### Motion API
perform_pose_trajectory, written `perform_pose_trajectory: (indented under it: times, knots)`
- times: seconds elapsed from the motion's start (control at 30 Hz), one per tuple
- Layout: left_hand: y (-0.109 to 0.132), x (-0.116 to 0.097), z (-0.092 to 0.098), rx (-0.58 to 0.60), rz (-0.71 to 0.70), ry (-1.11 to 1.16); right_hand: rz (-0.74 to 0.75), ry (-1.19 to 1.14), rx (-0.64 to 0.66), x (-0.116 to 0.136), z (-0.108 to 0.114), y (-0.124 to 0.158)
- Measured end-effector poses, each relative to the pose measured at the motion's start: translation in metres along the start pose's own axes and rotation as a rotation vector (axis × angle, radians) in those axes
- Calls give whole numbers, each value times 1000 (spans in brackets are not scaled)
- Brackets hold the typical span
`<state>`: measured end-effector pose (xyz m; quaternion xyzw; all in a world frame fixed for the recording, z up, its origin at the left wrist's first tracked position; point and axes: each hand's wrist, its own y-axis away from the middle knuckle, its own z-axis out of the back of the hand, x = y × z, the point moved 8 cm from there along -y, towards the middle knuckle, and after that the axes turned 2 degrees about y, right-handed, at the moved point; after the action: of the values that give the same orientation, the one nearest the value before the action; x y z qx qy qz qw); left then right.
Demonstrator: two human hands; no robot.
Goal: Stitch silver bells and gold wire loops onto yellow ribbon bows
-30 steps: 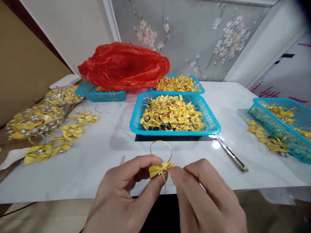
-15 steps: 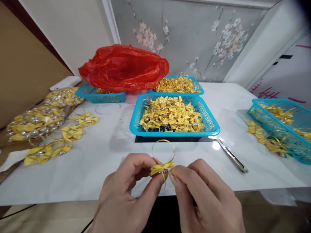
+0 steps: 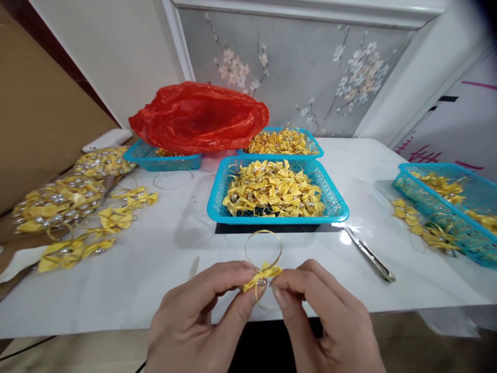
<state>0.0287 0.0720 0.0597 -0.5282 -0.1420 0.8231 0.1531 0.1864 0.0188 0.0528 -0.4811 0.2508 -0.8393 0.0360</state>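
Just beyond the table's front edge, a small yellow ribbon bow [image 3: 267,273] with a silvery bead sits between my hands. A thin gold loop [image 3: 281,247] stands up from it. My left hand [image 3: 202,311] is closed, thumb and forefinger pinching the bow's left part and bead. Closed at the bow's right end, my right hand [image 3: 322,308] has its thumb and forefinger pressed together. Whether these fingertips hold the ribbon or the thin strand curling below is hard to make out. Ahead, a blue basket [image 3: 277,220] is heaped with similar yellow bows [image 3: 275,189].
A metal-handled cutter [image 3: 370,254] lies to the right, near another blue basket [image 3: 438,217] and loose bows. On the left are loose bows [image 3: 66,251] and a clear bag [image 3: 58,202] of beaded bows. Behind, a red plastic bag [image 3: 198,116] covers part of a blue basket [image 3: 163,163].
The view has tipped slightly, so the table appears lower. The bow has tilted, its right end higher, and the strand beneath it now curls rightward. Both hands stay at the bow.
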Motion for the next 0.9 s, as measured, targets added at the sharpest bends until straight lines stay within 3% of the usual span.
perform_pose_trajectory:
  times: [0.23, 0.47, 0.6, 0.73, 0.9]
  knots:
    - [4, -1, 0, -43, 38, 12, -26, -10, -74, -1, -1, 0]
    - [2, -8, -9, 113, -178, 37, -8, -5, -118, -3, 3, -6]
    - [-2, -13, -11, 131, -242, 39, 170, 137, 18, 9, 6, -11]
    - [-1, -22, -19, 221, -381, 33, 251, 345, 25, 22, 22, -18]
    - [3, -17, -29, 358, -320, -15, 230, 180, 285, 24, 2, -26]
